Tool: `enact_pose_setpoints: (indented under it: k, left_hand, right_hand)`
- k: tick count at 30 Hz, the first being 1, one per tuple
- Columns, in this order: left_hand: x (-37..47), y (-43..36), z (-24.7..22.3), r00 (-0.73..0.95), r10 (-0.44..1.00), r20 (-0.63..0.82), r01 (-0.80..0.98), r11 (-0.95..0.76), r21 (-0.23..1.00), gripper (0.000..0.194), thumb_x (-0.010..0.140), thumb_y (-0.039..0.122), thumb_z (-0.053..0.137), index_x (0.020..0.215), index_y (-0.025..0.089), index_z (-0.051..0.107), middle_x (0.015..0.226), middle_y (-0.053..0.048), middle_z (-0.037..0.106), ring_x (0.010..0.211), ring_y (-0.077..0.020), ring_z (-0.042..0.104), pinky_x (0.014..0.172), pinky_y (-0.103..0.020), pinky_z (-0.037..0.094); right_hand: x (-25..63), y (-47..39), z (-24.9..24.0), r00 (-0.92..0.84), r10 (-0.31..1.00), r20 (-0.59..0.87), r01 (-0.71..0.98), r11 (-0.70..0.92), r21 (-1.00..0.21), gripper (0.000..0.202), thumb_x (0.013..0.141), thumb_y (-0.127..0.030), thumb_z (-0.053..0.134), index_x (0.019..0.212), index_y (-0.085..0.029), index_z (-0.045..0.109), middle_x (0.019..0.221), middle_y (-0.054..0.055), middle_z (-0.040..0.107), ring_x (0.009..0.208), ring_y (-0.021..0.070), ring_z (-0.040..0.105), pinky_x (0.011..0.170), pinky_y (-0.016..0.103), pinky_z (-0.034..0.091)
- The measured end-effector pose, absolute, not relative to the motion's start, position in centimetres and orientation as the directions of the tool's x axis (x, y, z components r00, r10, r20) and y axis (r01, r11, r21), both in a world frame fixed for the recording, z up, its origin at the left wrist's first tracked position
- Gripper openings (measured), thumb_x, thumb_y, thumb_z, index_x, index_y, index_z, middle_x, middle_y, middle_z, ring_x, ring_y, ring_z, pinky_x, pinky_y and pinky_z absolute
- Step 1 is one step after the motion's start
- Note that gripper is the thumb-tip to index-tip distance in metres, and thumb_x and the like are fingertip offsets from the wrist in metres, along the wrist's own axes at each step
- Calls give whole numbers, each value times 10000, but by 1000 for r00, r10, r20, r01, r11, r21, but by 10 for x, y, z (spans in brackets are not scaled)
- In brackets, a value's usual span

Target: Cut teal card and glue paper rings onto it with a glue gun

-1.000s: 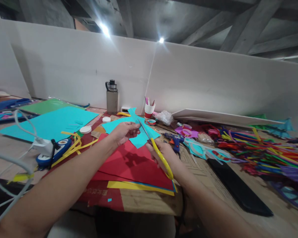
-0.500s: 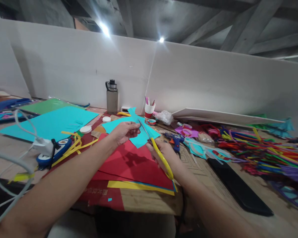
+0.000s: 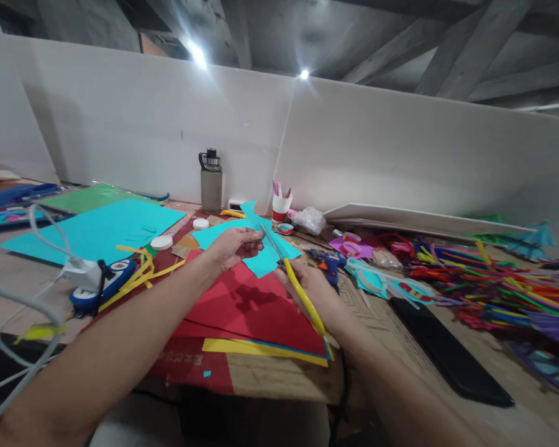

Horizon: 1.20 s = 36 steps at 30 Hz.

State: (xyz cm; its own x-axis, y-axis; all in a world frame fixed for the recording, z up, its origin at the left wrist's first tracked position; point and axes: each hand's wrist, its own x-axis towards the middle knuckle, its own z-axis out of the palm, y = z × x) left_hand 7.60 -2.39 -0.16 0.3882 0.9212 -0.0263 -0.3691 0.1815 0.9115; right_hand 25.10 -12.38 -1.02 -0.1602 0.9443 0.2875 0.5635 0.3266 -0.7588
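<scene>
My left hand pinches a piece of turquoise paper above the pile, its fingers closed round the edge. Yellow-handled scissors are gripped in my right hand, and their blades point up and left at the paper close to my left fingertips. I cannot tell how far apart the blades are. Beneath both hands lie red sheets, with yellow paper showing under their front edge. More turquoise paper spreads on the table behind my fingers, partly hidden by them.
On the left are a large turquoise sheet, yellow strips and a blue device with a white plug. A bottle and a pen cup stand behind. Rightward lie a glue gun, a black slab and pipe cleaners.
Almost nothing differs. Both hands, the paper and the scissors keep nearly the same place, and the whole view has shifted very slightly.
</scene>
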Motion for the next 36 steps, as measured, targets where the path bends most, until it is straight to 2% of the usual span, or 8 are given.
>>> enact_pose_setpoints:
  k: [5, 11, 15, 18, 22, 26, 32, 36]
  left_hand:
    - [64, -14, 1, 325, 946, 2, -384, 130, 914, 170, 642, 175, 735, 656, 112, 577, 571, -15, 584, 536, -91, 578, 522, -202, 433]
    - [55, -4, 0, 269, 958, 105, -274, -29, 961, 234, 615, 229, 762, 625, 110, 561, 561, -1, 563, 528, -82, 554, 502, -197, 382]
    - [55, -5, 1, 252, 962, 106, -258, -39, 965, 235, 619, 254, 761, 656, 112, 577, 563, -3, 568, 532, -77, 543, 520, -199, 379]
    - [57, -8, 3, 259, 959, 114, -251, -47, 967, 237, 624, 259, 755, 650, 117, 567, 566, -3, 569, 538, -79, 544, 525, -202, 376]
    - [70, -21, -1, 347, 931, 114, -176, -54, 983, 263, 627, 291, 748, 598, 130, 542, 564, -13, 579, 546, -96, 553, 548, -226, 388]
    - [91, -39, -10, 445, 890, 101, -108, -59, 992, 239, 644, 310, 729, 617, 137, 568, 581, -15, 595, 551, -106, 552, 572, -248, 396]
    - [102, -48, -15, 476, 874, 93, -116, -43, 992, 269, 625, 331, 745, 591, 140, 558, 576, -21, 598, 546, -108, 543, 561, -249, 378]
    - [98, -46, -14, 465, 880, 94, -147, -29, 989, 264, 633, 329, 744, 596, 140, 565, 578, -22, 598, 556, -111, 549, 572, -251, 384]
  right_hand:
    - [260, -119, -9, -270, 916, 295, 619, 400, -675, 267, 831, -444, 476, 753, -191, 516, 676, -24, 534, 621, 126, 471, 544, 231, 338]
    - [272, -110, -10, -180, 926, 331, 619, 368, -694, 220, 809, -400, 513, 842, -194, 582, 733, -7, 590, 665, 142, 516, 589, 239, 370]
    - [279, -109, -11, -191, 943, 273, 590, 332, -736, 225, 792, -385, 540, 894, -193, 598, 797, 12, 621, 732, 172, 552, 626, 258, 407]
    - [277, -109, -13, -125, 943, 309, 504, 328, -799, 276, 772, -385, 570, 966, -188, 577, 831, 22, 617, 758, 177, 553, 648, 269, 430]
    - [266, -109, -12, 32, 930, 366, 309, 339, -889, 393, 738, -367, 616, 1071, -194, 500, 841, 17, 588, 728, 152, 551, 629, 255, 444]
    - [256, -107, -13, 86, 922, 376, 137, 363, -922, 432, 695, -342, 655, 1061, -200, 474, 825, 6, 569, 696, 134, 548, 606, 242, 455]
    - [252, -106, -18, 63, 920, 387, 111, 379, -919, 387, 675, -300, 655, 1012, -208, 488, 774, -5, 591, 651, 123, 545, 599, 237, 452]
    - [252, -108, -18, 59, 936, 346, 90, 341, -936, 406, 672, -299, 643, 1036, -209, 487, 787, -13, 585, 546, 90, 493, 489, 208, 415]
